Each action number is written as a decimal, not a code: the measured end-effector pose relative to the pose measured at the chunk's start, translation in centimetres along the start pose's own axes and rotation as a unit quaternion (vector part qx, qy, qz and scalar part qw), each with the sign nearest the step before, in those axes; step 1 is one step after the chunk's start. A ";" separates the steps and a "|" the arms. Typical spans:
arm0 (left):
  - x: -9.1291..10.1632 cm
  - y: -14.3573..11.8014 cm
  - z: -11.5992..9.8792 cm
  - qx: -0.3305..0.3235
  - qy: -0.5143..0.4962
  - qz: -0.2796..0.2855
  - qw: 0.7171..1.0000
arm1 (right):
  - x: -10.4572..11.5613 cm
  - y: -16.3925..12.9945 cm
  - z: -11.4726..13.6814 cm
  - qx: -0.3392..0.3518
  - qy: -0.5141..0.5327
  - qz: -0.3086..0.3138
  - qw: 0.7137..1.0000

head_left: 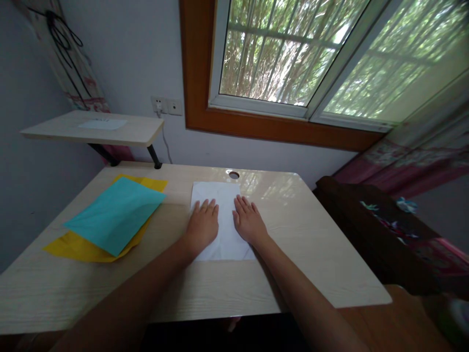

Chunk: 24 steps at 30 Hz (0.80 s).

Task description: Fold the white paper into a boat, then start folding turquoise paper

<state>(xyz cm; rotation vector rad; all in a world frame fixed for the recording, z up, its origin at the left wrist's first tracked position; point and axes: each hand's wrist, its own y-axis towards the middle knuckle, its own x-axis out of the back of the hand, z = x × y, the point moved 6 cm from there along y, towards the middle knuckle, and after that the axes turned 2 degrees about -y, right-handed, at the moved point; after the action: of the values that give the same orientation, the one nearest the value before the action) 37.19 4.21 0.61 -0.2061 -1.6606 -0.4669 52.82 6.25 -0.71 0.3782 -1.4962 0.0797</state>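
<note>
A white sheet of paper point(225, 247) with faint creases lies flat on the wooden desk, its long side running away from me. My left hand point(203, 222) rests palm down on its left half, fingers stretched toward the far edge. On the right side of the same sheet, my right hand point(250, 221) also lies flat with its fingers extended. A strip of bare paper shows between the two hands. Neither hand grips anything. To the left, a turquoise sheet point(117, 215) lies over a yellow sheet point(78, 249), apart from both hands.
The pale wooden desk point(311, 264) has a round cable hole point(233, 175) near its back edge. A raised shelf point(139, 133) at the back left bears a small white paper point(102, 124). Behind are a wall socket point(166, 106) and a window point(278, 54). Dark furniture point(351, 210) stands right.
</note>
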 end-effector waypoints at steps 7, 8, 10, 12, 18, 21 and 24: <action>-1.8 3.4 -1.9 0.025 -0.055 -0.040 0.997 | 0.1 -0.2 -0.2 -0.005 -0.001 -0.006 1.000; -2.0 3.9 -1.4 0.031 -0.056 -0.047 0.997 | 0.1 -0.2 -0.1 -0.005 -0.002 -0.006 1.000; -2.3 4.6 -0.2 0.048 -0.054 -0.048 0.996 | 0.1 -0.2 -0.1 -0.005 -0.004 -0.007 1.000; -2.5 5.2 1.0 0.064 -0.050 -0.048 0.996 | 0.2 -0.3 -0.1 -0.006 -0.005 -0.008 1.000; -2.6 6.4 5.7 0.110 -0.030 -0.048 0.992 | 0.3 -0.5 -0.1 -0.014 -0.007 -0.006 1.000; -2.4 6.3 8.2 0.134 -0.019 -0.039 0.990 | 0.2 -0.5 -0.2 -0.016 -0.009 -0.001 1.000; -2.2 5.6 9.8 0.144 -0.012 -0.027 0.989 | 0.1 -0.6 -0.2 -0.016 -0.012 0.001 1.000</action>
<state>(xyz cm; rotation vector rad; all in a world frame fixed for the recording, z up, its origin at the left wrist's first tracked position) 30.89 13.59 -1.32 0.0471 -1.7381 -0.2597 53.22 5.75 -0.77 0.3521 -1.5200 0.0533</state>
